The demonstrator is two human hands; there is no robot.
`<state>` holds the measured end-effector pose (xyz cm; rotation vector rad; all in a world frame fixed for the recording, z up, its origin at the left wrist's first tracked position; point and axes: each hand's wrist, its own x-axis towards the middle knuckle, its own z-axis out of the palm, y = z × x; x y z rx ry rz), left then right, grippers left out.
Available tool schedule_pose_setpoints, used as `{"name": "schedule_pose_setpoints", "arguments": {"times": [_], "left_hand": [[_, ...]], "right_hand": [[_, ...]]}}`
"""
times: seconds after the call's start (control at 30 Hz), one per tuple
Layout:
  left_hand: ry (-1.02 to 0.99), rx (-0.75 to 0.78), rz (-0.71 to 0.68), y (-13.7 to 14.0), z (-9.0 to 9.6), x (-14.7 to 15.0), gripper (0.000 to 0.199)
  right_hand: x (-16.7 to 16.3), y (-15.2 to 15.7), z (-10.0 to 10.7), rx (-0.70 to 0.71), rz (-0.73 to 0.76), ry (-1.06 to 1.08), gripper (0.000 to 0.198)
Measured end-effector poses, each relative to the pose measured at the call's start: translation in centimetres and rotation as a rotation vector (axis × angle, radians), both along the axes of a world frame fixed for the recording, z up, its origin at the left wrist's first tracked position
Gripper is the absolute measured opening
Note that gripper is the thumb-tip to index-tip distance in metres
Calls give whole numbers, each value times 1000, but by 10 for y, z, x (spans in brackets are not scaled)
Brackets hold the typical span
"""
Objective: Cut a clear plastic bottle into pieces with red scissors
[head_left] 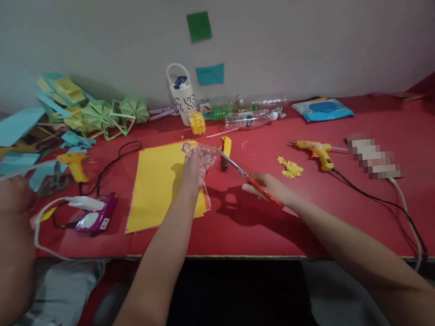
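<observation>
My left hand [195, 170] is closed round the clear top part of a plastic bottle [208, 154], its neck pointing left, above a stack of yellow paper [157, 183]. In my right hand [271, 187] are red-handled scissors [260, 187]. Their metal blades reach up and left toward the bottle's cut edge; whether they touch it I cannot tell. Behind the blades lies a yellow utility knife [226, 147]. Small yellow paper stars [291, 168] are heaped to the right of my right hand.
A yellow glue gun [317, 153] lies at right, another [75, 166] at left beside a purple power strip [97, 214]. Plastic bottles [248, 119], a white tumbler [184, 100] and a wipes pack [323, 109] line the wall. Another person's hand [7, 194] works at far left.
</observation>
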<state>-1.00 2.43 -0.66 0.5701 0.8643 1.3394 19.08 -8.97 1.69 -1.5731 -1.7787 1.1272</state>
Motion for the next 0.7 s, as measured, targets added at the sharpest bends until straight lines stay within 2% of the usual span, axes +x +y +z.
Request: {"name": "schedule_pose_setpoints", "arguments": {"times": [0.23, 0.5, 0.7], "left_hand": [[41, 24, 61, 4, -1, -6, 19], [41, 55, 33, -11, 12, 7, 14], [74, 56, -11, -16, 9, 11, 18]], "right_hand": [[-1, -7, 11, -79, 138, -61, 57], [-3, -8, 7, -123, 122, -27, 56], [-2, -7, 4, -164, 110, 18, 55]]}}
